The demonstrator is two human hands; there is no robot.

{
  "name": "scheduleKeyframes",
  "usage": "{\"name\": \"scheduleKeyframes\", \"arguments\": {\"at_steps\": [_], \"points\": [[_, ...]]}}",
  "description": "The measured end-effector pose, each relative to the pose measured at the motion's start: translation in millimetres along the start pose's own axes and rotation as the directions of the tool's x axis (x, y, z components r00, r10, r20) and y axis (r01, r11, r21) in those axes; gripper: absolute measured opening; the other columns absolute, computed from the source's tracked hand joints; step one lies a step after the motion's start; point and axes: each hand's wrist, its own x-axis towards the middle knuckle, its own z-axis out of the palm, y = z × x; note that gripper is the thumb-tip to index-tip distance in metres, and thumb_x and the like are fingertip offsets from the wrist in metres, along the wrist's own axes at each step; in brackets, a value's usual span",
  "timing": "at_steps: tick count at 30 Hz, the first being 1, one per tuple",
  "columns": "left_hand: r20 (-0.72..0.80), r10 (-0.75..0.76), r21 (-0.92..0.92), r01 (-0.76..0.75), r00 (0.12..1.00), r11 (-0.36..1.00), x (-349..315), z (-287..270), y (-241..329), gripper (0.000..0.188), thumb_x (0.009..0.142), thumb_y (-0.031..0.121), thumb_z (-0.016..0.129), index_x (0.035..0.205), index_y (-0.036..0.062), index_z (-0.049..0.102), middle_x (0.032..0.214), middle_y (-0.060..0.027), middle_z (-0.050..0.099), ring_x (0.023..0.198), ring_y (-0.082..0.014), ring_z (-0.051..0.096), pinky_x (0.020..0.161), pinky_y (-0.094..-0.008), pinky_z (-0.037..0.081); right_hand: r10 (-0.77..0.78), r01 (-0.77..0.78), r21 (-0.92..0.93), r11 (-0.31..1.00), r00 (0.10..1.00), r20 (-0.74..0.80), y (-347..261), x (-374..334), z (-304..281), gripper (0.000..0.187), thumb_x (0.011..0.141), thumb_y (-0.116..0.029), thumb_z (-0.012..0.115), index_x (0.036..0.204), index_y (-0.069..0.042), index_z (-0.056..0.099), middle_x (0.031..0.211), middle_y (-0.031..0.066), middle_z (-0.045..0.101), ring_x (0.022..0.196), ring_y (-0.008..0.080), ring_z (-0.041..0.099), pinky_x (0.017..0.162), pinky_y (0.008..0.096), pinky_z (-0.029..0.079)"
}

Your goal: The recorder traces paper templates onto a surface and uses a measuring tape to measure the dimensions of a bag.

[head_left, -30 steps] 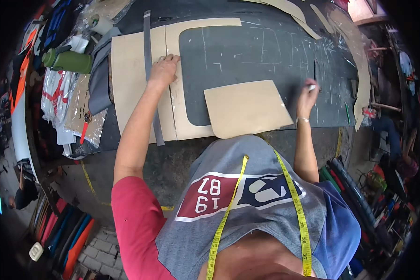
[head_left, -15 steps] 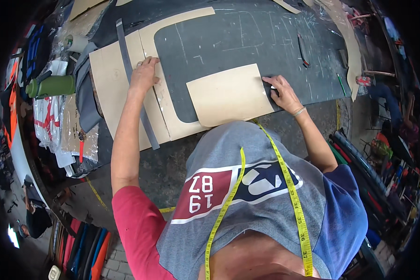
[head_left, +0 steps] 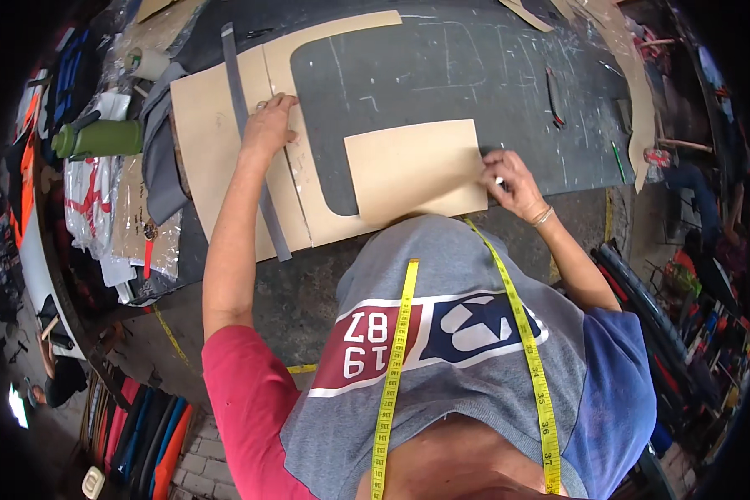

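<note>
My left hand [head_left: 270,129] lies on a large tan cardboard pattern [head_left: 204,133] with a cut-out shape, fingers flat beside a dark metal straightedge [head_left: 237,96] that runs across it. At the right, my right hand [head_left: 515,187] is closed, a small white piece [head_left: 498,181] showing between its fingers. Its fingertips meet the right edge of a smaller tan cardboard sheet [head_left: 416,162]; whether they pinch that edge, I cannot tell. This sheet rests over the pattern's lower arm and the dark table [head_left: 441,75], its near side bowed up.
A green bottle [head_left: 100,138], grey fabric [head_left: 165,158] and plastic-wrapped packages [head_left: 100,208] lie at the left. Cutters [head_left: 554,96] and a green pencil [head_left: 618,161] lie at the right. A yellow tape measure [head_left: 391,367] hangs over my chest. Rolls [head_left: 654,300] stand beyond the table's right.
My right hand has closed in on the smaller sheet's right edge, its fingers curling. That sheet has turned slightly and its near side has bowed. My left hand stays on the pattern.
</note>
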Motion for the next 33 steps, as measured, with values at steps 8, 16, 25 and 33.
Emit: {"name": "scheduleKeyframes", "arguments": {"at_steps": [8,16,25,33], "points": [[-0.007,-0.009,-0.010,0.009,1.000,1.000,-2,-1,4,0.077,0.066,0.007,0.085,0.135,0.0079,0.050,0.133,-0.0125,0.060,0.122,-0.0382,0.056,0.102,-0.0440,0.046,0.251,-0.260,0.046,0.965,0.854,-0.456,16,173,-2,0.031,0.095,-0.035,0.065,0.092,-0.005,0.058,0.081,0.0205,0.062,0.077,0.0408,0.063,0.068,0.0466,0.050],[0.096,0.072,0.143,-0.085,0.993,0.986,-5,-2,9,0.096,0.076,0.005,0.077,0.153,0.0419,0.034,0.151,-0.0171,0.042,0.130,-0.0439,0.050,0.106,-0.0446,0.049,0.384,-0.416,-0.011,0.909,0.848,-0.364,67,263,36,0.033,0.091,-0.038,0.065,0.105,-0.008,0.065,0.098,0.0222,0.070,0.097,0.0423,0.065,0.084,0.0483,0.052],[0.193,-0.001,0.172,-0.033,0.981,0.985,-6,-5,12,0.086,0.081,0.005,0.075,0.149,0.0450,0.042,0.156,-0.0174,0.034,0.136,-0.0431,0.045,0.111,-0.0445,0.046,0.542,-0.499,0.226,0.837,0.815,-0.206,51,157,52,0.059,0.085,-0.048,0.071,0.123,-0.004,0.065,0.112,0.0207,0.071,0.107,0.0335,0.068,0.091,0.0405,0.052],[0.163,0.023,0.111,-0.042,0.986,0.993,3,-9,14,0.098,0.075,0.002,0.078,0.153,0.0395,0.032,0.152,-0.0232,0.039,0.134,-0.0452,0.047,0.109,-0.0454,0.046,0.572,-0.501,0.308,0.809,0.791,-0.215,56,131,65,0.043,0.085,-0.034,0.075,0.114,-0.003,0.069,0.095,0.0128,0.073,0.084,0.0196,0.069,0.079,0.0325,0.053]]}}
